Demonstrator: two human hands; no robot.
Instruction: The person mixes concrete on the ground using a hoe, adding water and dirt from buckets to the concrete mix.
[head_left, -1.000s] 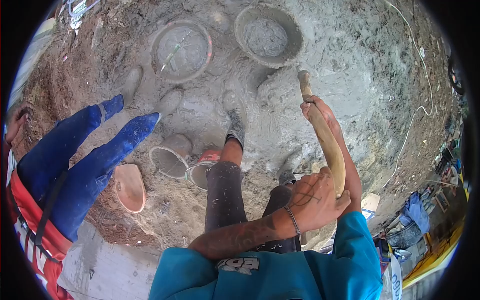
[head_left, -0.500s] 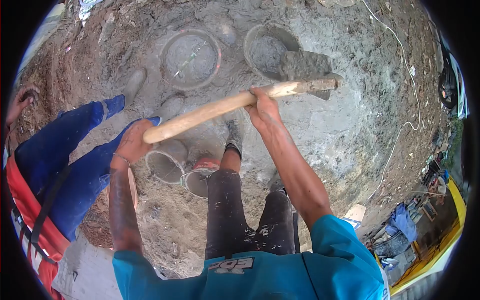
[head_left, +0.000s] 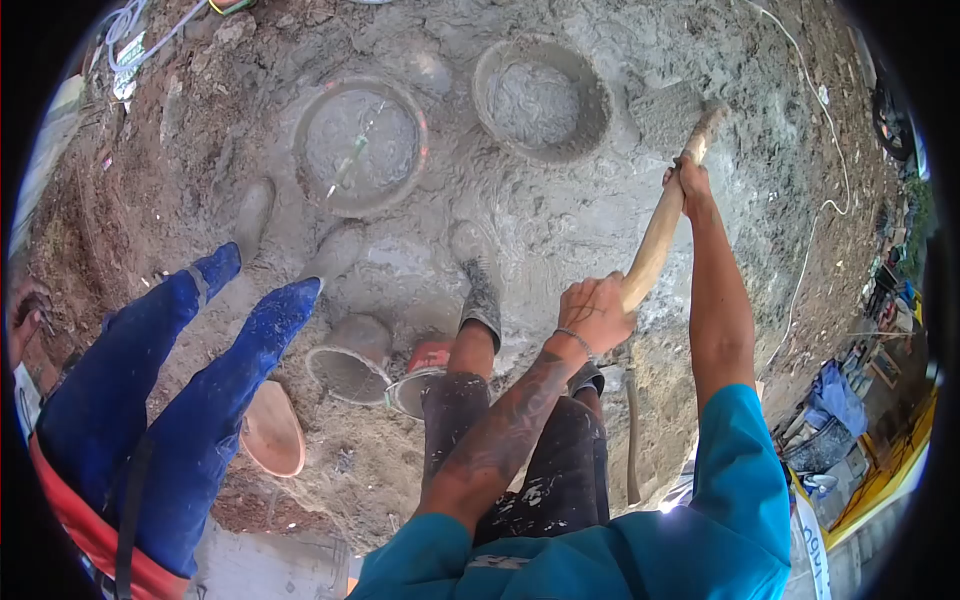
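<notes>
a hand could pass low over the open wet mix (head_left: 560, 225) between the wooden handle (head_left: 655, 245) and the wearer's muddy boot (head_left: 480, 290), with the right tub (head_left: 594, 115) bounding it on the far side. farther left, two buckets (head_left: 355, 340) and the co-worker's blue-clad legs (head_left: 190, 390) block the way, the left tub (head_left: 302, 150) beyond them. right of the right forearm (head_left: 722, 310), open ground (head_left: 775, 220) reaches the white cord (head_left: 848, 190), while a thin stick (head_left: 632, 440) obstructs the gap between the forearms.

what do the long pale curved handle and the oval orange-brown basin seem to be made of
The long pale curved wooden handle looks like bare, worn wood: tan, with darker patches towards its far end. The oval orange-brown plastic-looking basin is probably moulded plastic, matt and dusty, given its even colour and thin rim; painted metal is possible.
</notes>
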